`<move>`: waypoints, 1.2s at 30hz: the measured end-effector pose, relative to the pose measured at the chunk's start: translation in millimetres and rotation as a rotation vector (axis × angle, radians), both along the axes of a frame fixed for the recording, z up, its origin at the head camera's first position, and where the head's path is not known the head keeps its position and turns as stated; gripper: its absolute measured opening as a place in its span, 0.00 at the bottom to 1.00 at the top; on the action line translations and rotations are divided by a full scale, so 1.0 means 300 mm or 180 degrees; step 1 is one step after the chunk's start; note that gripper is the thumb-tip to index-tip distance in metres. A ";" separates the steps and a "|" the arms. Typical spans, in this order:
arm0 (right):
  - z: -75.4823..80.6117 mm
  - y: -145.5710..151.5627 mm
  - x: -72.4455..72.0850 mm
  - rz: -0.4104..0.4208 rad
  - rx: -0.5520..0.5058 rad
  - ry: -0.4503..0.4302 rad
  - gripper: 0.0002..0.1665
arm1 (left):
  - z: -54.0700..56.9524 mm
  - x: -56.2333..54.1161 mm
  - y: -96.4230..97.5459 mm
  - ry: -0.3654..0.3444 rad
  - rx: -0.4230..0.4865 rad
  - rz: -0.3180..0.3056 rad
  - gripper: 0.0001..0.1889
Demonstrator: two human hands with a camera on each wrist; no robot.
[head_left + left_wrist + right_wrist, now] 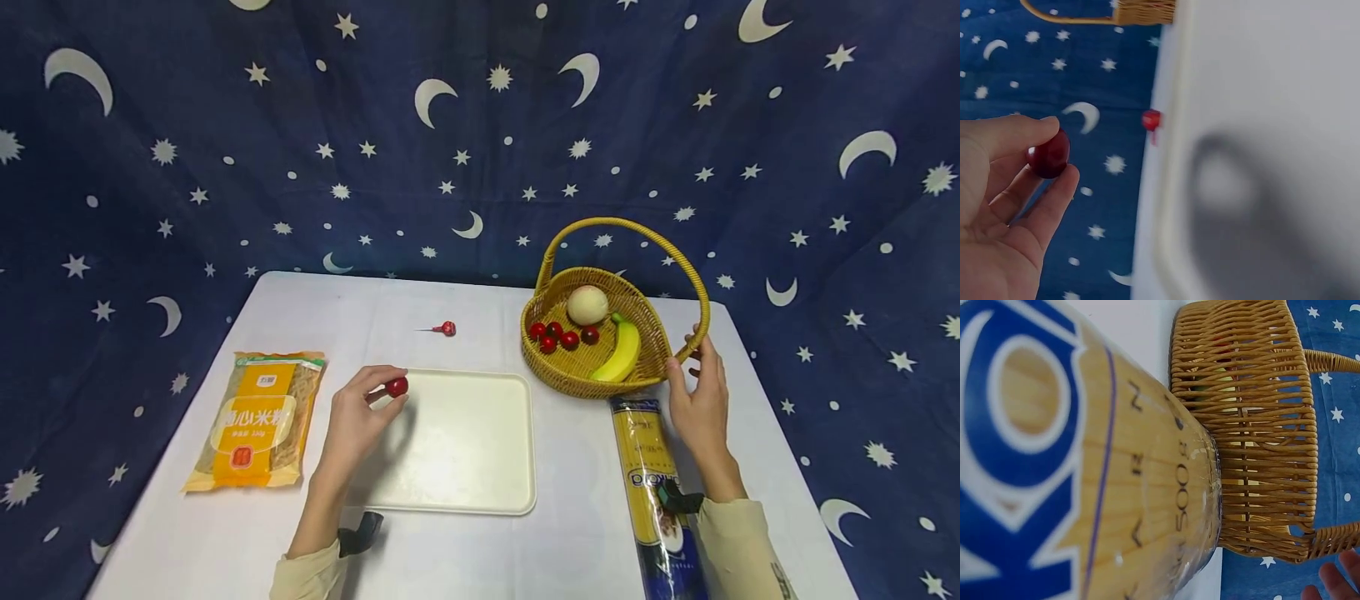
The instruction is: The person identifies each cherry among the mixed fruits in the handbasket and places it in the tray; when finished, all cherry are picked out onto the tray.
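Left hand (pixel 366 414) pinches a red cherry (pixel 396 387) between thumb and fingertips, over the tray (pixel 465 442)'s far-left corner; right hand (pixel 701 402), partly open, meets the basket handle (pixel 611 222), grip unclear; light, even pressure should prevent slipping.

yellow noodle bag (pixel 255 421): left of the left grip (pixel 363 417), lying flat | small red tool (pixel 448 328): beyond the left grip and to its right, thin spike pointing left | spaghetti pack (pixel 651 510): on the near side of the right grip (pixel 702 402), slightly to its left, lying lengthwise | star-and-moon curtain (pixel 495 108): beyond both grips | white table (pixel 577 500): beneath them
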State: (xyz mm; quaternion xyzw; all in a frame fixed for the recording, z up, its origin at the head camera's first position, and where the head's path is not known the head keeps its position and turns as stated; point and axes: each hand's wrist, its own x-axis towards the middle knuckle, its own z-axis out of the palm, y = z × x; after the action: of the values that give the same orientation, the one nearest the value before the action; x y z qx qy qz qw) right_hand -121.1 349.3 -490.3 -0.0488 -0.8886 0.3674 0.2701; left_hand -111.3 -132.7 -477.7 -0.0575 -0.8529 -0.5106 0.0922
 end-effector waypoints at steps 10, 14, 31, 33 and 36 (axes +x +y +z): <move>0.002 -0.001 -0.002 0.0000 0.0005 -0.0028 0.38 | -0.144 -0.015 -0.028 -0.0303 -0.0696 0.0143 0.19; 0.000 0.000 -0.003 0.0004 -0.0018 -0.0012 0.37 | -0.165 -0.012 -0.022 -0.0452 -0.0965 0.0100 0.19; -0.006 0.004 -0.006 -0.0023 -0.0009 0.0002 0.37 | -0.136 -0.016 -0.001 -0.0032 -0.0893 -0.0028 0.24; -0.005 0.004 -0.005 -0.0015 -0.0013 -0.0005 0.37 | -0.126 -0.023 0.010 -0.0034 -0.0861 -0.0044 0.24; -0.003 0.004 -0.004 -0.0012 -0.0011 -0.0022 0.37 | -0.106 -0.038 0.034 -0.0010 -0.0814 -0.0077 0.23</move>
State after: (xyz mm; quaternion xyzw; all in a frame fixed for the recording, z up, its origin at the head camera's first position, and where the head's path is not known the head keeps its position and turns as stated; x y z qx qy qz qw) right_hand -122.2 350.4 -491.3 -0.0522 -0.8888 0.3683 0.2677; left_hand -122.6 -122.5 -509.4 -0.0783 -0.9104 -0.3989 0.0766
